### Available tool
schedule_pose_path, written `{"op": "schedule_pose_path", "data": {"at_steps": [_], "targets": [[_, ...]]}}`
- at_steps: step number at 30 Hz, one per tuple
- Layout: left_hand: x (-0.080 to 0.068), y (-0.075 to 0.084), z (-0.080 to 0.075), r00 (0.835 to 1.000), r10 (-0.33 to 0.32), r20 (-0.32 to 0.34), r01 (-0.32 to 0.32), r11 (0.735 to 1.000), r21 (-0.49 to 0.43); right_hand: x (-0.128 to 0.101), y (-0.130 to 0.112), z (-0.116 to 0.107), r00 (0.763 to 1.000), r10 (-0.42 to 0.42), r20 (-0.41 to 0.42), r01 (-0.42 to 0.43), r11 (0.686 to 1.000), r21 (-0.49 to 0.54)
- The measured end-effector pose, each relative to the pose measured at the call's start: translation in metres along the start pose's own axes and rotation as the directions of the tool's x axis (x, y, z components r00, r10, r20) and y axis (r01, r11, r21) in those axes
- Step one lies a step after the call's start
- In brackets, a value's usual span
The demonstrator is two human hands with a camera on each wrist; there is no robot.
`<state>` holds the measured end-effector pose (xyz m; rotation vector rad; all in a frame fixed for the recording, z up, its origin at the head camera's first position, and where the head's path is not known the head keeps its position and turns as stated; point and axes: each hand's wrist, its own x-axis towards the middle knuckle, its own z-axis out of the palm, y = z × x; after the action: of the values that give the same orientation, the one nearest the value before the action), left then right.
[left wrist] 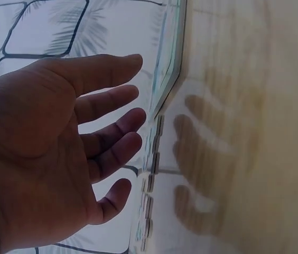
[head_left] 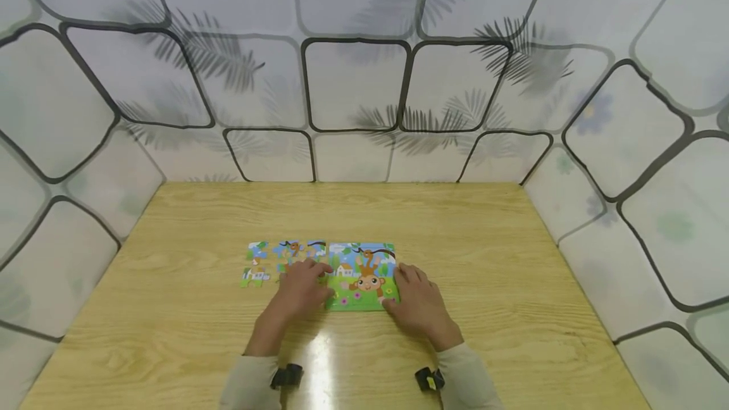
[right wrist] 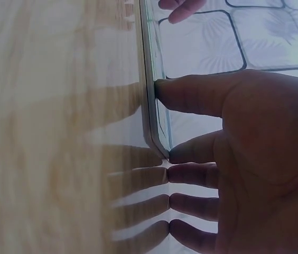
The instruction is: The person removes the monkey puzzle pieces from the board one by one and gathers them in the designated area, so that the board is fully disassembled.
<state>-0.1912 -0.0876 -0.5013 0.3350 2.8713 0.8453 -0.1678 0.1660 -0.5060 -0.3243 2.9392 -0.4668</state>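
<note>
While both hands lie on the pale wooden tabletop [head_left: 490,252], the colourful cardboard monkey puzzle board [head_left: 362,276] sits directly between them, near the table's front centre. Its longer edges appear to run left to right across the table, though it is close to square. The right hand [head_left: 420,304] rests against the board's right edge with straight, relaxed fingers; in the right wrist view the thumb [right wrist: 191,94] touches the thin board edge [right wrist: 151,95], with the other fingers flat on the table beside it. Nothing is gripped. The left hand [head_left: 300,290] lies spread at the board's left edge, fingers loosely extended and holding nothing; whether its fingertips [left wrist: 130,119] touch the surface cannot be told. Loose jigsaw pieces [head_left: 267,261] lie just left of the board, nearest the left hand. Both hands are about equally near the board.
</note>
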Motion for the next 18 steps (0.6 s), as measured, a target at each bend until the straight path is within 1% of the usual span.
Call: {"op": "schedule_pose_path", "data": {"at_steps": [3,6,8,11,14,18], "targets": [[-0.0011,0.0050,0.0027,0.999,0.034,0.012,-0.033,0.999,-0.010,0.0008,0.0009,-0.0003,1.000,-0.007,-0.010,0.007,1.000,0.015],[-0.0025,0.0075,0.0049,0.998,0.068,0.014,-0.068,0.998,0.008,0.0013,0.0006,-0.0009,1.000,-0.017,-0.026,0.018,0.999,0.046],[-0.0029,0.0080,0.0064,0.998,0.064,0.021,-0.065,0.997,0.034,0.0018,-0.0003,-0.0008,0.999,-0.037,-0.035,0.040,0.997,0.073],[-0.0039,0.0072,0.0082,0.998,0.050,0.023,-0.052,0.996,0.069,0.0023,-0.0029,-0.0006,0.993,-0.101,-0.053,0.106,0.989,0.101],[-0.0046,0.0070,0.0088,0.999,0.041,0.026,-0.043,0.996,0.080,0.0033,-0.0051,-0.0001,0.984,-0.160,-0.073,0.167,0.980,0.103],[-0.0055,0.0068,0.0091,0.999,0.037,0.030,-0.039,0.996,0.077,0.0048,-0.0074,0.0021,0.974,-0.211,-0.087,0.218,0.972,0.083]]}}
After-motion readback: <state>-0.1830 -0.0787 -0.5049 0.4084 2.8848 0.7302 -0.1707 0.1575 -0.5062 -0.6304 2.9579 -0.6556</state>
